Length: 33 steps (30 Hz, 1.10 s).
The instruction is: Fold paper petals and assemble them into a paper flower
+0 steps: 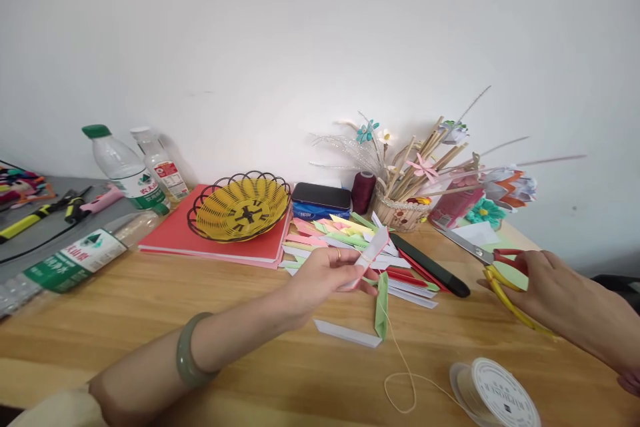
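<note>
Head view: the left hand (320, 277) pinches a folded pink paper strip (371, 255) at counter (150, 307) centre; the right hand (555, 287), at three o'clock, closes on scissors (493, 260). The trailing thread (400, 360) could snag, probably tugging the strip loose.

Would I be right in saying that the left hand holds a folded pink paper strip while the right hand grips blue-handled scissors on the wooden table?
Not quite: the head view shows the scissors have yellow and red handles, not blue. The rest stands: the left hand holds the folded pink paper strip, and the right hand grips the scissors on the wooden table.
</note>
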Motion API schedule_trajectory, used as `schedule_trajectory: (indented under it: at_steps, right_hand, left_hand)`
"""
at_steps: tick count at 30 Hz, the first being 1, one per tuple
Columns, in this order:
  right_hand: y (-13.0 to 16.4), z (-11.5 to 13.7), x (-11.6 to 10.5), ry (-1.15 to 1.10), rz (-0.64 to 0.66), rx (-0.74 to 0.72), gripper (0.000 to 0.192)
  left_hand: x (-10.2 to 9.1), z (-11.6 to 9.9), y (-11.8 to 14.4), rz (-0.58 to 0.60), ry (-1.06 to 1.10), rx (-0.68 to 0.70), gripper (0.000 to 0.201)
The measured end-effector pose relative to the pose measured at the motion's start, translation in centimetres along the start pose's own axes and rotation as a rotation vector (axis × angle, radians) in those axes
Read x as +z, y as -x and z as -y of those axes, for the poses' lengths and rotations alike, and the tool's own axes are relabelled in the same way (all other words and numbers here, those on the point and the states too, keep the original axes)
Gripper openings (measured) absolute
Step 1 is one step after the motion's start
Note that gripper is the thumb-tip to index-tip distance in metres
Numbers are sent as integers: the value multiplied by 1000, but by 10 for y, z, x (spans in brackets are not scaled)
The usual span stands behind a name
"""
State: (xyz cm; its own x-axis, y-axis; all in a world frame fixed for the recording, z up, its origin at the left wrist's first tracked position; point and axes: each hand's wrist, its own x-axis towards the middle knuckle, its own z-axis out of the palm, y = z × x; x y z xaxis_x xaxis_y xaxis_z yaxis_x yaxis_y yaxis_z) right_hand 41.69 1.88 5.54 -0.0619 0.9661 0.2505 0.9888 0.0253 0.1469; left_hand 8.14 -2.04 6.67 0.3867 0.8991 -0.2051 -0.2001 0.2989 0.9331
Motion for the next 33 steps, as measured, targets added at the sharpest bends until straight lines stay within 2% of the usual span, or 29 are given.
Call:
schedule_trajectory:
  at_steps: [3,9,13,16,18,28,33]
  right_hand:
    - [2,3,-10,-76,46,-47,49]
    - [16,6,-19,-93,-92,-72,36]
    - [27,28,-24,-101,-267,-310,33]
    - [30,51,-32,-113,-346,-509,23]
    - [29,62,-38,-87,-391,-562,20]
    - [29,71,-45,2,-492,-582,21]
    - [30,70,-44,14,-495,-589,22]
  left_hand:
    - [-1,0,-1,-41,123,5,10]
    - [-3,0,-2,18,253,-6,13]
    - [-3,1,-1,103,226,-2,16]
    - [-3,1,1,175,214,5,16]
    - [-2,1,3,197,209,2,16]
    - [3,-5,11,244,203,-8,16]
    - [4,-5,12,246,223,-12,16]
